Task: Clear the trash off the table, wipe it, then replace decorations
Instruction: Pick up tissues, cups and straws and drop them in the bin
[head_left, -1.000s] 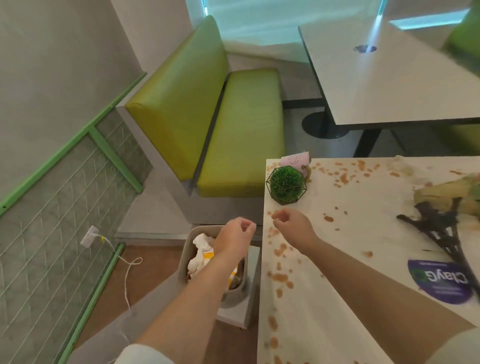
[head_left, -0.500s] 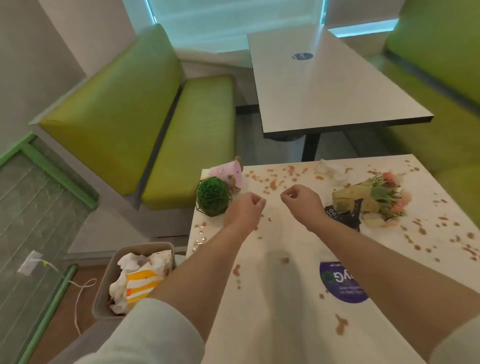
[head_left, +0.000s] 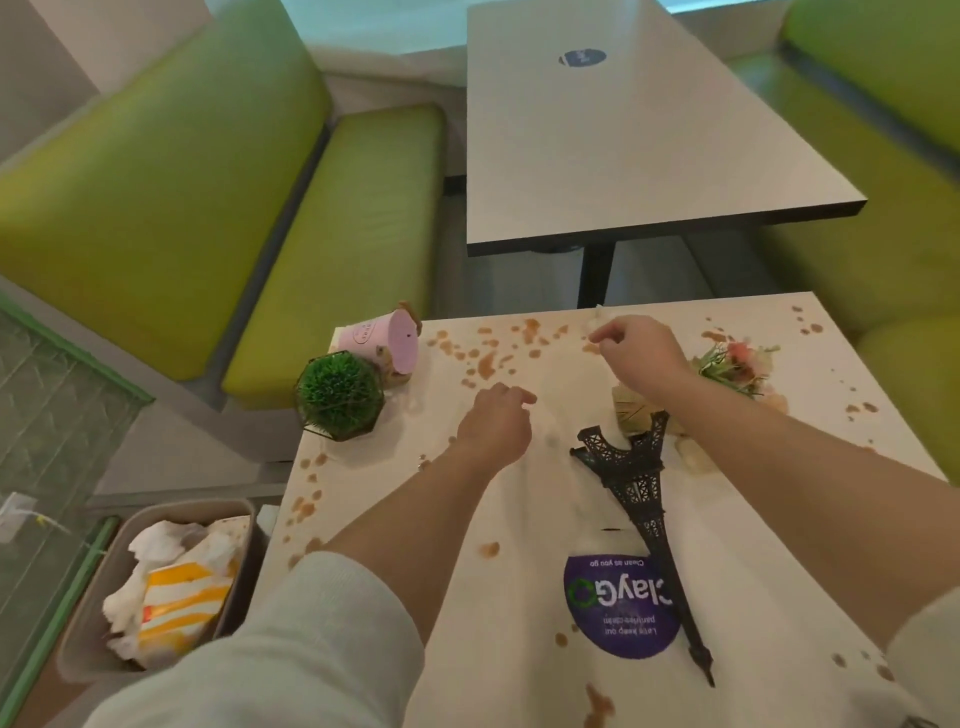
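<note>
The white table (head_left: 509, 670) is spattered with brown stains. My right hand (head_left: 641, 358) reaches to its far edge, fingers curled over a white crumpled tissue (head_left: 597, 312), of which only a scrap shows. Over the table's middle, my left hand (head_left: 493, 426) hovers loosely curled and holds nothing. Several decorations are on the table. A green ball plant (head_left: 340, 397) in a wire frame stands at the far left, beside a pink pot (head_left: 382, 340) tipped on its side. A black Eiffel Tower model (head_left: 639, 499) and a flower bunch (head_left: 737, 364) lie flat.
A grey bin (head_left: 93, 587) holding tissues and a yellow-white wrapper (head_left: 176, 597) stands on the floor left of the table. A purple sticker (head_left: 621, 603) is stuck to the tabletop. Green benches (head_left: 337, 234) and a second table (head_left: 623, 130) lie beyond.
The view swung from the bin to the tabletop. My left hand came from above the bin to over the table. My right hand moved forward to the tissue at the far edge.
</note>
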